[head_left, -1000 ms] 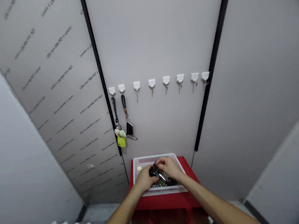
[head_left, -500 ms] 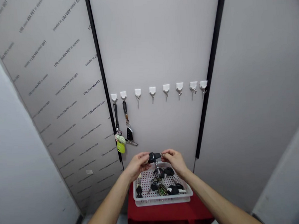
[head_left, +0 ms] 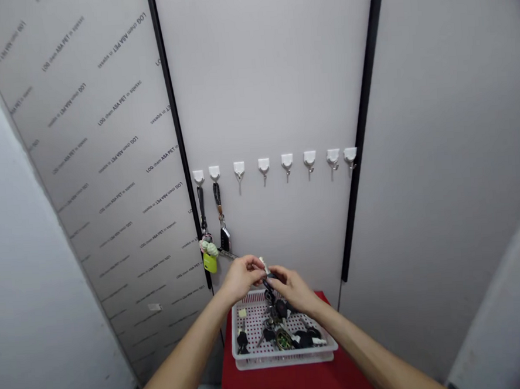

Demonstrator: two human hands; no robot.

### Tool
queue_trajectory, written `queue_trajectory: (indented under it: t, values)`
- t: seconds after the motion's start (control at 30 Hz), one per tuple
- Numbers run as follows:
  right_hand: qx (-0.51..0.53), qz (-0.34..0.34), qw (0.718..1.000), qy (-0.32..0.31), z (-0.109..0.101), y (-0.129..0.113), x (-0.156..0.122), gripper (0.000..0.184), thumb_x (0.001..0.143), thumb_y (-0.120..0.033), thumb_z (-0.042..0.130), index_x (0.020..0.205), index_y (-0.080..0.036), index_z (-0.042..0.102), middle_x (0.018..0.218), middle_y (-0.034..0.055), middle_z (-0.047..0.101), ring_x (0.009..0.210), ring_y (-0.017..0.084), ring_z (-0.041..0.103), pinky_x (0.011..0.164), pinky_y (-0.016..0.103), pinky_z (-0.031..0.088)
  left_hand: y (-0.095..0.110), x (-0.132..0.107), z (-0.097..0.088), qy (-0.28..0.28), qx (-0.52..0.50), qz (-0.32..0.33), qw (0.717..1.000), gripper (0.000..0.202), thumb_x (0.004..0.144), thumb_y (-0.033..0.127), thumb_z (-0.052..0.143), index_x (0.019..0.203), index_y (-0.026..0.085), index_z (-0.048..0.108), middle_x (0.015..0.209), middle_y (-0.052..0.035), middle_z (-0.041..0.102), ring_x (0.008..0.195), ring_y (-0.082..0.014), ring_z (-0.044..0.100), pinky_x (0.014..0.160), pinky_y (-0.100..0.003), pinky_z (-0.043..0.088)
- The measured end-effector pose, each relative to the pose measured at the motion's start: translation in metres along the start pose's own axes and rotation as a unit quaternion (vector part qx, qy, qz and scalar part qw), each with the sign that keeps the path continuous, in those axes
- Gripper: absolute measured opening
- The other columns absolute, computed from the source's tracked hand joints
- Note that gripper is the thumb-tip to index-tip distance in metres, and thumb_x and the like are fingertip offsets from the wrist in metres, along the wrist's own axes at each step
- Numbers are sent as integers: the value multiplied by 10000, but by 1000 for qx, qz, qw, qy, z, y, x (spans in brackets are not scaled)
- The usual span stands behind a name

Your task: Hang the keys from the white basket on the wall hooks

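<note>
Both hands meet over the back of a white perforated basket (head_left: 283, 361). Between them is a bunch of keys (head_left: 269, 281) with dark parts; a pale strip or tag (head_left: 263, 264) sticks up from it. My left hand (head_left: 243, 277) pinches the bunch from the left. On the other side, my right hand (head_left: 293, 287) has thumb and fingers closed on it. More dark and metal pieces dangle below, and I cannot tell where they end and the basket's contents begin. In the basket lie several black-headed keys (head_left: 242, 340) and a round green-and-gold piece (head_left: 283, 338).
A red stand (head_left: 280, 386) carries the basket. Behind it, a row of several white hooks (head_left: 264, 166) is fixed to the pale wall panel. From the two leftmost hooks hang a key set with a lime-green tag (head_left: 210, 262) and a black car key (head_left: 225, 239) on a braided strap.
My hands have drawn closer together, and the bunch has turned: the dark fob lay sideways between them, now a pale strip points up. The view has shifted slightly.
</note>
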State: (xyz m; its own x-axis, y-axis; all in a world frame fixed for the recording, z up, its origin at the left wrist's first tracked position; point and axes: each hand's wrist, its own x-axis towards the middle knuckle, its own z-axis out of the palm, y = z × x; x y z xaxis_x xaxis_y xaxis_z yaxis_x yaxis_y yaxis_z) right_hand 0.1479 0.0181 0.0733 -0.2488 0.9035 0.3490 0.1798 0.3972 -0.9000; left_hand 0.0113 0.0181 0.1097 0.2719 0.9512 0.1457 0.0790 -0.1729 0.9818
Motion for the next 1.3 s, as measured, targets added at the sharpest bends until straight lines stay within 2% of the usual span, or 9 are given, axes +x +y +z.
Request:
queue_trajectory:
  t: [0.1,0.3,0.47,0.57,0.73,1.03,1.2,1.23,1.3]
  values:
    - [65,53,996,-31,7,-3,1,189,622,-301,451,711,-143,500,524,-34,500,442,59,424,443,188,329,7,2,-1,2,1,23,1000,106,531,133,524,613,119,457,424,59,451,375,-41,411,411,-167,337]
    - [216,139,965,57,9,-13,8,255,565,-364,499,672,-170,373,449,-72,479,345,49,429,378,175,347,9,-1,-7,108,-61,14,992,284,547,187,541,806,140,433,682,12,498,511,-44,462,486,-170,349]
    - [309,104,941,89,10,-21,13,263,551,-358,530,630,-173,362,433,-85,460,318,24,399,353,144,328,-12,-11,1,8,-84,-109,990,600,538,283,575,1053,171,289,764,-27,522,616,-85,502,557,-207,357]
    - [360,84,923,111,8,-23,16,259,549,-346,543,624,-175,364,450,-75,478,347,30,421,383,153,347,-23,-12,5,-19,-124,-131,983,517,519,304,586,964,150,370,673,-2,521,555,-78,504,550,-209,357]
    - [400,69,905,125,5,-24,18,257,538,-337,556,611,-177,369,459,-66,483,379,46,441,423,182,372,-27,-7,4,19,-144,-115,983,323,485,275,604,732,134,451,532,41,485,453,-45,465,471,-168,327]
    - [306,134,936,113,10,-11,14,259,553,-390,508,630,-179,378,486,-49,464,379,63,441,442,226,386,-17,-2,-10,117,-134,-35,983,186,516,254,561,618,122,478,517,38,480,459,-41,452,491,-170,346]
    - [34,63,966,250,7,-1,19,341,532,-290,514,846,-172,460,813,47,519,659,135,495,590,270,388,-3,3,-15,132,4,53,990,49,525,143,509,569,125,501,518,42,469,487,-43,415,512,-168,332]
    - [-6,29,970,242,7,-2,19,345,537,-276,511,864,-171,472,878,57,509,731,146,482,639,274,376,1,4,-15,121,41,73,989,37,525,130,498,562,127,503,515,42,466,493,-47,410,508,-167,327]
    - [-29,-18,991,132,8,-7,19,271,581,-282,476,823,-165,512,850,49,529,754,144,473,664,270,363,9,5,-16,89,106,110,984,46,537,118,471,564,132,505,512,41,459,500,-54,405,501,-169,319]
